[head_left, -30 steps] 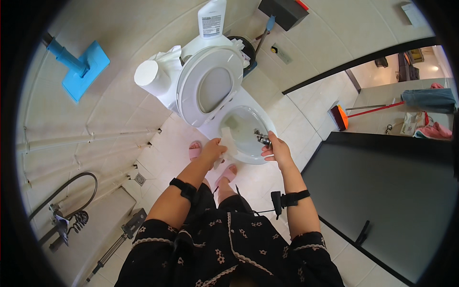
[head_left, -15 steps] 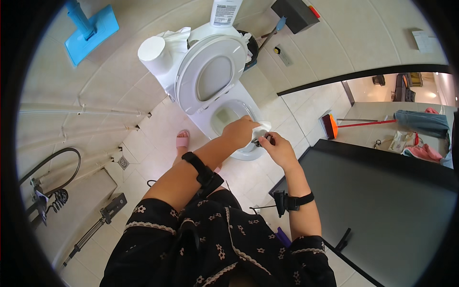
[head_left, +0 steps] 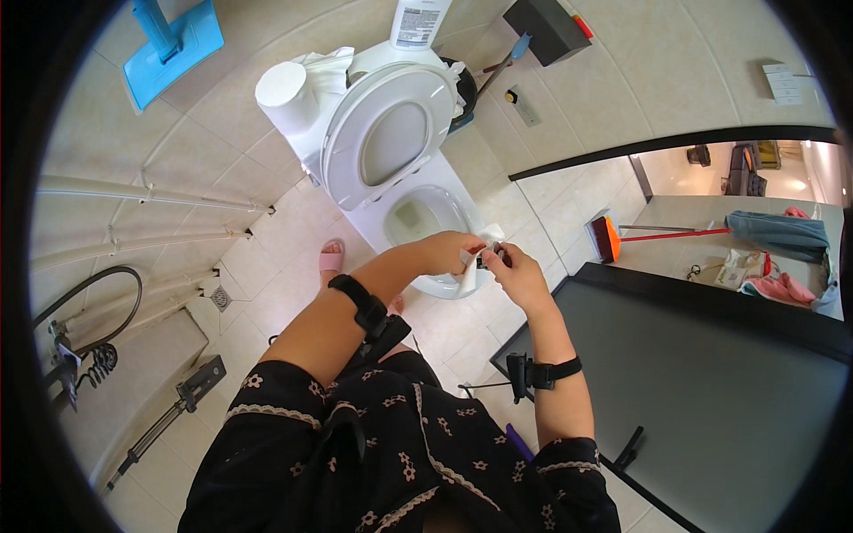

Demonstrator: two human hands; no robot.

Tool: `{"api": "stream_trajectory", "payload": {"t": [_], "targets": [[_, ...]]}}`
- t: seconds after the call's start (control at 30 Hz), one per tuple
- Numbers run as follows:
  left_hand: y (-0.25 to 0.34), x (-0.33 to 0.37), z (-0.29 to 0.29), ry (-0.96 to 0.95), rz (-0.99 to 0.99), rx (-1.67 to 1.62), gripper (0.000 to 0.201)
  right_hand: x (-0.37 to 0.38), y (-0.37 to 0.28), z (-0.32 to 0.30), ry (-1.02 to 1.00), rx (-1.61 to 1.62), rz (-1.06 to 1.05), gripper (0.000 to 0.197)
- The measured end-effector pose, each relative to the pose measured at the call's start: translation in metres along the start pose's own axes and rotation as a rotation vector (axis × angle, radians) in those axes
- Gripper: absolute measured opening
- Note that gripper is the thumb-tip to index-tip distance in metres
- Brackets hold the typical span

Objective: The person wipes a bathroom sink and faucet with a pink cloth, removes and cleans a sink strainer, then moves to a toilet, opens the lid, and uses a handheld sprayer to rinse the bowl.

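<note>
Over the front of the toilet bowl [head_left: 402,182], my two hands meet around a crumpled white tissue [head_left: 470,274]. My left hand [head_left: 447,252] is closed on the tissue, with some of it poking out above and below the fingers. Pinched in my right hand [head_left: 522,277] is a small dark and metallic object [head_left: 485,258], pressed against the tissue. The fingers hide most of that object, so its kind cannot be made out. The toilet seat and lid [head_left: 391,133] stand raised behind the bowl.
A paper roll [head_left: 286,93] and a white bottle [head_left: 418,22] stand on the cistern. A dark bin [head_left: 462,93] is beside it. A grey door [head_left: 693,364] fills the right side; beyond it lies an orange broom [head_left: 607,238]. A blue flat scrubber [head_left: 178,53] hangs at left.
My left hand has turned and shifted slightly, and more of the tissue now hangs below its fingers. My right hand stays beside it with the small object. The view has shifted a little.
</note>
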State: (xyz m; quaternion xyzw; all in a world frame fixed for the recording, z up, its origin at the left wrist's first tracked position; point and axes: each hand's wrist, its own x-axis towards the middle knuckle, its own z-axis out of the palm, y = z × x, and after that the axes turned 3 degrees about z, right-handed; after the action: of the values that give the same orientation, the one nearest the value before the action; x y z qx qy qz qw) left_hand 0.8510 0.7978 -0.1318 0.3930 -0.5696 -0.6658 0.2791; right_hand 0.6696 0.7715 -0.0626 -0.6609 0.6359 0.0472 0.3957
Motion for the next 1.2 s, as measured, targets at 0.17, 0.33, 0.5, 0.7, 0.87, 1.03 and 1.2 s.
{"api": "stream_trajectory", "payload": {"t": [0.17,0.33,0.5,0.7,0.87,1.03,1.2], "targets": [[0.009,-0.001,0.012,0.177,0.002,0.365,0.030,-0.005,-0.006,-0.003,-0.001,0.032,0.002,0.059],[0.010,-0.003,0.014,0.250,0.161,0.828,0.016,-0.011,-0.015,-0.006,0.021,-0.097,-0.047,0.056],[0.007,0.001,0.014,0.252,0.269,0.994,0.005,-0.018,-0.020,-0.009,0.009,-0.136,-0.117,0.042],[0.011,0.012,0.019,0.371,0.387,1.140,0.005,-0.023,-0.020,-0.015,0.059,-0.084,-0.169,0.036],[0.019,0.025,0.022,0.461,0.382,1.137,0.003,-0.026,-0.015,-0.018,0.164,0.034,-0.109,0.033],[0.024,0.037,0.027,0.415,0.335,1.067,0.004,-0.035,-0.011,-0.017,0.320,-0.004,-0.126,0.032],[0.013,0.038,0.024,0.446,0.338,1.045,0.006,-0.051,0.005,-0.023,0.396,-0.050,-0.115,0.034]]}}
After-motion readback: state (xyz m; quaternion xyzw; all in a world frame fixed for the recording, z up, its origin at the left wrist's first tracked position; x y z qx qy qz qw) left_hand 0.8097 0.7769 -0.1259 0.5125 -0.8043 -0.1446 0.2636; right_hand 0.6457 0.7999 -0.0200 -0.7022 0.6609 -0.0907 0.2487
